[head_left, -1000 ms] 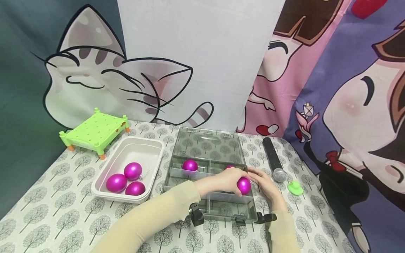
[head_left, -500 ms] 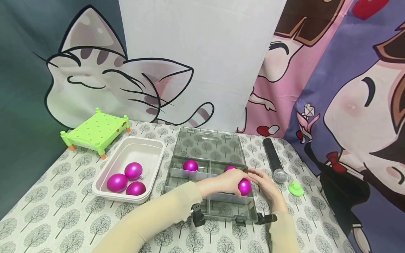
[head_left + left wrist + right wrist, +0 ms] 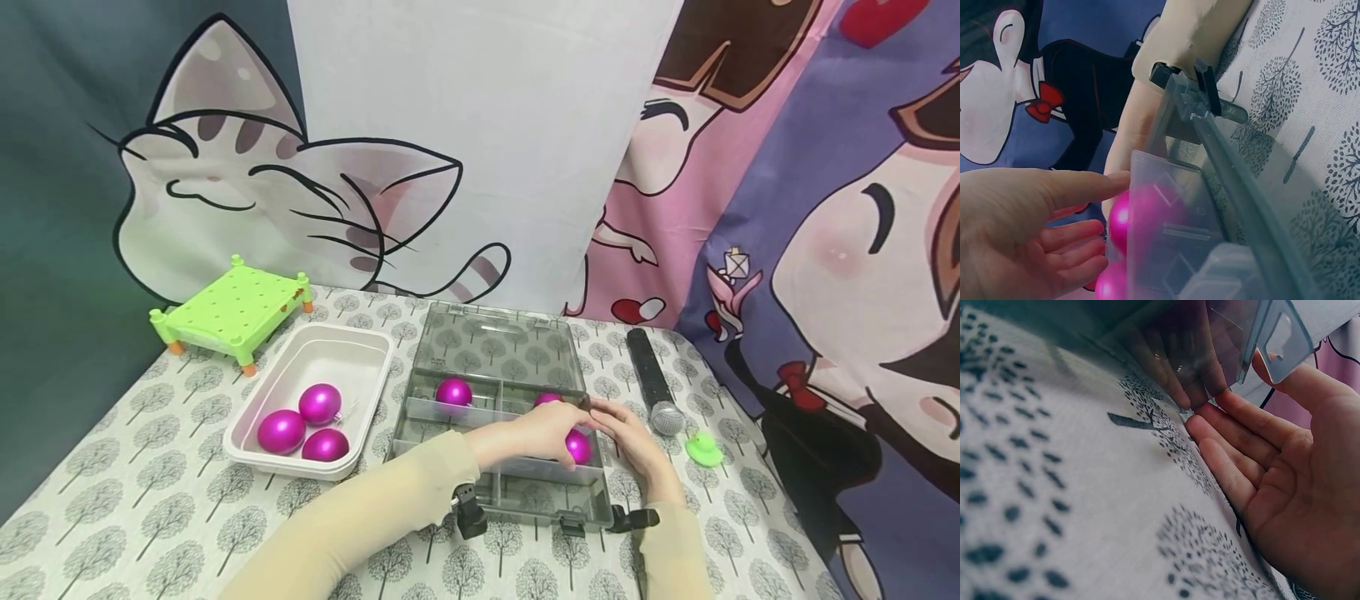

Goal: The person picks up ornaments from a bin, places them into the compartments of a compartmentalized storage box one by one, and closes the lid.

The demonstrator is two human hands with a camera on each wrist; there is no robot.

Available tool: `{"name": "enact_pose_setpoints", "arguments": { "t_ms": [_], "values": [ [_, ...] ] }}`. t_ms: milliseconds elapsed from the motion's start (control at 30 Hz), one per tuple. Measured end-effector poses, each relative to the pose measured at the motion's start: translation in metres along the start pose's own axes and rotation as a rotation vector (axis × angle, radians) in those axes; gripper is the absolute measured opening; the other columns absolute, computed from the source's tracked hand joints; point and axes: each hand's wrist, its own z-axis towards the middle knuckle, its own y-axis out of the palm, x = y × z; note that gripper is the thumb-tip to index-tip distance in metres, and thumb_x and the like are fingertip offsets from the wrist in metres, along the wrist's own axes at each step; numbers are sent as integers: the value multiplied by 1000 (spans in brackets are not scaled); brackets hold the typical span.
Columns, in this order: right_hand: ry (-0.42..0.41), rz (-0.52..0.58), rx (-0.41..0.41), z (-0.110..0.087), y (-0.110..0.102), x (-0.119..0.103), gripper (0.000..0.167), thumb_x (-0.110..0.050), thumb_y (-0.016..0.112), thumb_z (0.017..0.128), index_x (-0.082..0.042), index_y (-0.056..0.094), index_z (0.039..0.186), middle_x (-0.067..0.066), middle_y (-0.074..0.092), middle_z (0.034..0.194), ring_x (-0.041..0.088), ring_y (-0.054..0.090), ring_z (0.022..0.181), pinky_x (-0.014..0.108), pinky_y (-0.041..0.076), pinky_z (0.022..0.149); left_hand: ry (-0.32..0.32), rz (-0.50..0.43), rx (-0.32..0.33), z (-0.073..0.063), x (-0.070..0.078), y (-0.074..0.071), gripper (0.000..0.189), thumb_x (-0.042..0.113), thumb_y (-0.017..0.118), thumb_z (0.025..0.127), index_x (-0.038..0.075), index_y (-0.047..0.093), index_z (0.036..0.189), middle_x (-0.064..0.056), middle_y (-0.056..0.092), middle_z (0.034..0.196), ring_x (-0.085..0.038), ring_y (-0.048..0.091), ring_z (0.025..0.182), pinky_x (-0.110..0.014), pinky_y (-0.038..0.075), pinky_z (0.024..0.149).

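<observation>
A grey see-through compartment case [image 3: 551, 497] lies with its lid [image 3: 495, 342] folded back. One magenta bauble [image 3: 453, 392] sits in its back left compartment, another bauble [image 3: 550, 400] in the back right one, partly hidden. My left hand [image 3: 542, 427] reaches over the case's right half, beside a third bauble [image 3: 578, 447] in the middle row. In the left wrist view, its thumb lies at the corner of a clear divider [image 3: 1160, 206], the other fingers loosely extended by the bauble. My right hand [image 3: 632, 442] rests along the case's right side, fingers fairly straight against the wall [image 3: 1222, 347].
Left of the case stands a white tray [image 3: 381, 367] holding three magenta baubles [image 3: 281, 432]. A green pegged stand [image 3: 234, 308] is behind it. To the right lie a black microphone [image 3: 649, 371] and a green toy duck [image 3: 703, 449]. Printed curtains hang behind the table.
The bauble by my left hand has sunk slightly and is more covered by the fingers. My right hand stays at the case's side. The whole view has shifted a little.
</observation>
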Motion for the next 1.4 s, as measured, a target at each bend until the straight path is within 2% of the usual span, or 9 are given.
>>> {"name": "enact_pose_setpoints", "arguments": {
  "t_ms": [133,300,500,600,733,867,1067,1267,1400],
  "values": [
    [5,1,10,0,-1,0,51,-11,51,100,18,36,139,-16,64,116,-1,63,106,14,49,94,8,-46,11,-4,-1,-4,62,17,86,71,10,63,128,1,68,125,-13,61,119,-20,46,101],
    [39,-7,36,-1,1,-1,52,-12,52,99,18,37,139,-10,61,121,-3,62,106,13,49,94,34,-96,27,-16,-5,-12,51,17,82,77,11,65,124,1,70,122,-11,66,108,-17,50,92],
    [46,-28,53,-2,3,-3,54,-13,52,99,19,34,139,24,50,140,-6,60,106,12,47,95,-17,-160,50,-45,-16,-35,46,17,80,80,11,65,123,-4,72,117,-3,67,82,-14,53,75],
    [48,-25,65,-3,4,-4,53,-12,52,99,20,34,139,32,45,142,-5,61,105,11,47,94,-49,-180,68,-63,-25,-50,46,16,78,81,11,64,124,-6,71,117,-1,67,79,-15,54,74],
    [54,-11,67,-3,4,-3,52,-10,52,99,18,34,139,27,48,141,-3,62,106,12,47,95,-54,-189,130,-86,-43,-66,42,12,76,82,9,64,123,-7,71,117,-6,68,83,-22,56,79],
    [62,-7,78,-2,4,-2,52,-11,52,99,17,36,140,20,52,139,-3,62,106,13,47,95,-48,-210,206,-107,-65,-75,39,8,75,82,5,65,119,-10,72,113,-18,70,89,-31,58,83],
    [65,-32,74,-5,2,-1,53,-12,51,100,19,34,140,13,54,136,-6,60,106,11,46,95,-89,-230,251,-139,-97,-87,39,10,74,83,1,63,120,-17,69,115,-32,67,101,-42,57,90],
    [52,-8,77,-6,2,-1,54,-11,52,99,20,34,139,-6,59,122,-5,61,105,12,47,94,-145,-217,284,-172,-129,-98,42,13,73,84,-1,61,122,-18,66,120,-35,63,108,-48,54,94],
    [50,-11,65,-5,3,-2,52,-11,52,99,19,35,139,-10,60,120,-4,61,106,12,47,95,-177,-149,333,-194,-148,-103,42,13,74,84,-3,62,121,-19,67,119,-36,65,107,-48,55,92]
  ]
}}
